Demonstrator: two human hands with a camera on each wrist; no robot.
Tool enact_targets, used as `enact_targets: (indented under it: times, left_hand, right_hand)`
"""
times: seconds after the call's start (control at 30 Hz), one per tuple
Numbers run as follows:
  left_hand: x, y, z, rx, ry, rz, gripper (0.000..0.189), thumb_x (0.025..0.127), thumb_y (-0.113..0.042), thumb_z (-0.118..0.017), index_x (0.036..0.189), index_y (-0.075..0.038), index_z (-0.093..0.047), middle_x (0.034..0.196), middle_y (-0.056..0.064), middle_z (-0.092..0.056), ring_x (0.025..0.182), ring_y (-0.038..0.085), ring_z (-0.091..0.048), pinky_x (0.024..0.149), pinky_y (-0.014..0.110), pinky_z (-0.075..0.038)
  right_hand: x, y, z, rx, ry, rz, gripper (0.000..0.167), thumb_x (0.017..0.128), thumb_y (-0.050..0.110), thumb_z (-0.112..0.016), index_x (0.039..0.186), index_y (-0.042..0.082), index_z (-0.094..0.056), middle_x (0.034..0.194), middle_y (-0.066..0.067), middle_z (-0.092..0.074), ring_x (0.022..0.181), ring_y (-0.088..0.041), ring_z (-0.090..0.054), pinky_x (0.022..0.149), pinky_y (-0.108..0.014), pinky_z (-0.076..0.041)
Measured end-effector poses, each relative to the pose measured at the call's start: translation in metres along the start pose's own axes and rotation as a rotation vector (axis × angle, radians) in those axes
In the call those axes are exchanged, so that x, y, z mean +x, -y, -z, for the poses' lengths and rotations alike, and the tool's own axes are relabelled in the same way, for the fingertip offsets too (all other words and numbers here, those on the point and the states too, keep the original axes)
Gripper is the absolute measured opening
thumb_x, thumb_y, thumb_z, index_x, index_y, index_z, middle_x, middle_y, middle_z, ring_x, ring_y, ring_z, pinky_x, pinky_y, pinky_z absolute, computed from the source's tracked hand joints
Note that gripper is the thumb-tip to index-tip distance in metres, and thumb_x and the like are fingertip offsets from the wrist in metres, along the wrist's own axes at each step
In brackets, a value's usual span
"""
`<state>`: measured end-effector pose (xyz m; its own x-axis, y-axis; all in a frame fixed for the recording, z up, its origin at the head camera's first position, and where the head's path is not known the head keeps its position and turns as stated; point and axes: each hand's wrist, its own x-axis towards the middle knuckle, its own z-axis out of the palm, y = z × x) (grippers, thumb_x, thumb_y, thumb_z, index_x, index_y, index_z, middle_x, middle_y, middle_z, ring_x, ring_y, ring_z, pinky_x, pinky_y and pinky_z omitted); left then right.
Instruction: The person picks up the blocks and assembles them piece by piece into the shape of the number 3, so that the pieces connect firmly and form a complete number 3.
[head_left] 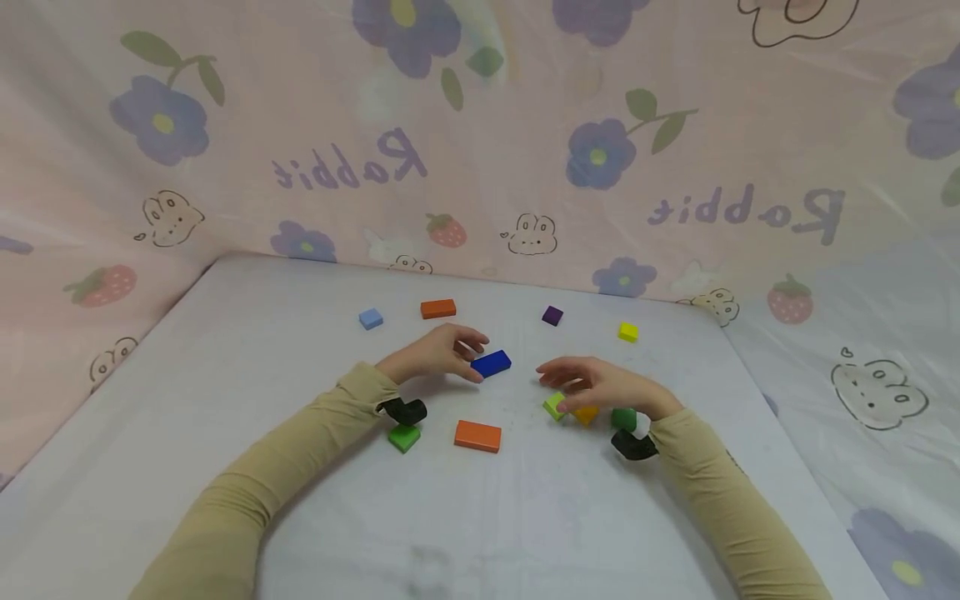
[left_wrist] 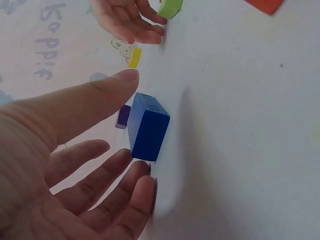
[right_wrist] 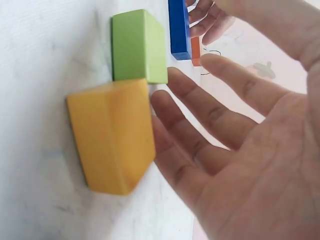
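A dark blue rectangular block lies flat on the white table. My left hand is beside its left end, thumb and fingers spread. In the left wrist view, the blue block shows between the thumb and the loosely bent fingers, the thumb standing off it. My right hand hovers over a light green block and a yellow-orange block. The right wrist view shows its relaxed fingers alongside the light green block and the yellow-orange block, gripping neither.
An orange block and a green block lie nearer me. Farther back are a light blue block, a red-orange block, a purple block and a yellow block. A dark green block sits by my right wrist.
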<state>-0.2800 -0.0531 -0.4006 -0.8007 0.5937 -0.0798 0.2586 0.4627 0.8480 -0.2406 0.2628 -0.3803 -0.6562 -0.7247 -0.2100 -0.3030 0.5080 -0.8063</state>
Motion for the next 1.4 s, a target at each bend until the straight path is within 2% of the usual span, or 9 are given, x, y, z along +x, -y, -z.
enact_targets:
  times: [0.23, 0.57, 0.8, 0.97, 1.1, 1.27, 1.4]
  left_hand:
    - [0.002, 0.001, -0.008, 0.062, -0.003, -0.005, 0.065, 0.071, -0.014, -0.086, 0.129, -0.005, -0.058, 0.115, 0.006, -0.062, 0.102, 0.018, -0.058, 0.088, 0.028, -0.049]
    - [0.009, 0.006, -0.013, 0.116, -0.019, -0.007, 0.060, 0.072, -0.016, -0.086, 0.125, -0.009, -0.060, 0.112, 0.003, -0.062, 0.102, 0.018, -0.057, 0.090, 0.028, -0.047]
    - [0.012, 0.004, -0.016, 0.132, -0.039, 0.005, 0.059, 0.070, -0.014, -0.087, 0.123, -0.009, -0.062, 0.110, 0.003, -0.062, 0.099, 0.018, -0.057, 0.089, 0.028, -0.048]
    - [0.013, 0.002, -0.020, 0.126, -0.051, 0.028, 0.058, 0.069, -0.014, -0.087, 0.122, -0.009, -0.063, 0.107, 0.002, -0.062, 0.097, 0.018, -0.056, 0.088, 0.029, -0.048]
    - [0.013, 0.001, -0.023, 0.131, -0.069, 0.043, 0.055, 0.071, -0.011, -0.085, 0.121, -0.009, -0.063, 0.106, 0.002, -0.062, 0.096, 0.017, -0.056, 0.087, 0.029, -0.048]
    - [0.013, 0.004, -0.022, 0.131, -0.079, 0.024, 0.052, 0.073, -0.008, -0.084, 0.121, -0.008, -0.063, 0.105, 0.003, -0.062, 0.095, 0.017, -0.056, 0.086, 0.028, -0.049]
    - [0.012, 0.005, -0.021, 0.116, -0.094, 0.014, 0.050, 0.073, -0.007, -0.083, 0.120, -0.008, -0.064, 0.104, 0.003, -0.062, 0.095, 0.018, -0.057, 0.087, 0.029, -0.048]
  right_hand:
    - [0.002, -0.002, -0.005, -0.047, 0.020, 0.015, 0.059, 0.084, 0.014, -0.074, 0.137, 0.006, -0.048, 0.126, -0.010, -0.056, 0.117, -0.027, -0.049, 0.101, -0.048, -0.038]
    - [0.001, -0.005, -0.007, -0.094, 0.030, 0.031, 0.058, 0.081, 0.012, -0.077, 0.133, 0.006, -0.051, 0.126, -0.007, -0.056, 0.113, -0.024, -0.051, 0.099, -0.045, -0.041]
    - [0.000, -0.006, -0.008, -0.095, 0.032, 0.037, 0.054, 0.083, 0.009, -0.074, 0.132, 0.005, -0.051, 0.129, -0.009, -0.054, 0.114, -0.027, -0.049, 0.101, -0.048, -0.038]
    - [0.000, -0.008, -0.010, -0.114, 0.041, 0.035, 0.053, 0.083, -0.001, -0.068, 0.132, 0.006, -0.049, 0.129, -0.008, -0.052, 0.115, -0.027, -0.047, 0.102, -0.049, -0.036]
    - [0.002, -0.009, -0.012, -0.131, 0.049, 0.026, 0.051, 0.080, -0.007, -0.064, 0.128, 0.007, -0.051, 0.125, -0.006, -0.053, 0.110, -0.025, -0.048, 0.098, -0.046, -0.039]
    - [0.004, -0.008, -0.012, -0.126, 0.060, 0.016, 0.045, 0.078, -0.011, -0.060, 0.120, 0.006, -0.054, 0.117, -0.005, -0.056, 0.103, -0.025, -0.051, 0.093, -0.040, -0.042]
    - [0.004, -0.006, -0.011, -0.118, 0.056, 0.026, 0.039, 0.080, -0.010, -0.061, 0.115, 0.006, -0.056, 0.113, -0.006, -0.057, 0.101, -0.025, -0.053, 0.091, -0.039, -0.044]
